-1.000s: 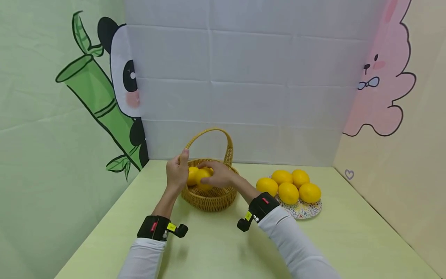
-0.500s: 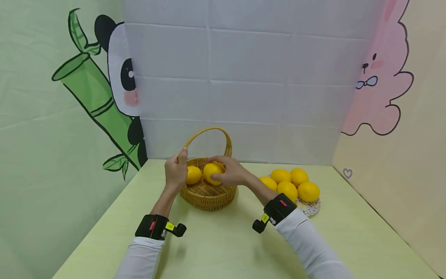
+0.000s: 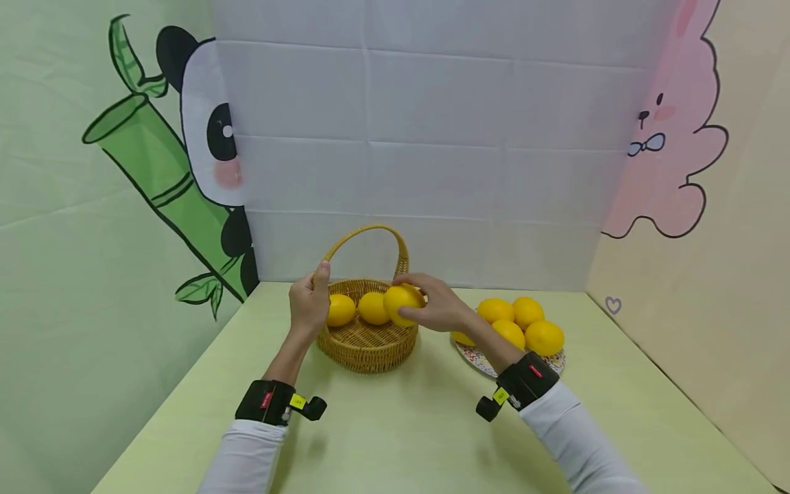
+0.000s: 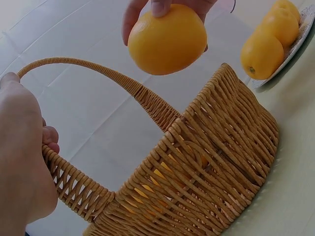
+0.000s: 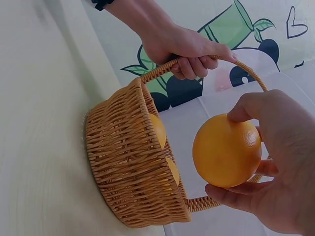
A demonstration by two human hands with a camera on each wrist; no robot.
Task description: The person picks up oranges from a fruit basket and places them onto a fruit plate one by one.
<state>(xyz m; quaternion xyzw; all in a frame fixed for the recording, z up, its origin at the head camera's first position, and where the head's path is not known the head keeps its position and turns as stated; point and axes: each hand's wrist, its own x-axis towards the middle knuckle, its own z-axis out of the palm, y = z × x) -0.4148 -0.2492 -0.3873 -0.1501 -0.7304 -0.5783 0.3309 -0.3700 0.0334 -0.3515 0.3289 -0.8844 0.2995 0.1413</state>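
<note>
My left hand (image 3: pixel 310 302) grips the left side of the handle of a wicker basket (image 3: pixel 368 358), with its thumb up along the handle. Two yellow-orange oranges (image 3: pixel 373 309) lie inside at the back and left. In my right hand (image 3: pixel 439 305) another orange (image 3: pixel 402 304) is held between thumb and fingers, over the basket's right rim. The left wrist view shows this held orange (image 4: pixel 167 39) raised above the rim. Through the weave in the right wrist view, the oranges inside (image 5: pixel 158 130) show only in part.
To the right stands a speckled plate (image 3: pixel 478 360) bearing several more oranges (image 3: pixel 544 337), partly hidden behind my right forearm. A pale wall sheet (image 3: pixel 432 171) rises behind the table (image 3: pixel 382 439), with cartoon-printed sheets on both sides.
My right hand has moved right with the orange, from the middle of the basket to above its right rim, uncovering the second orange inside. The left hand keeps its grip on the handle.
</note>
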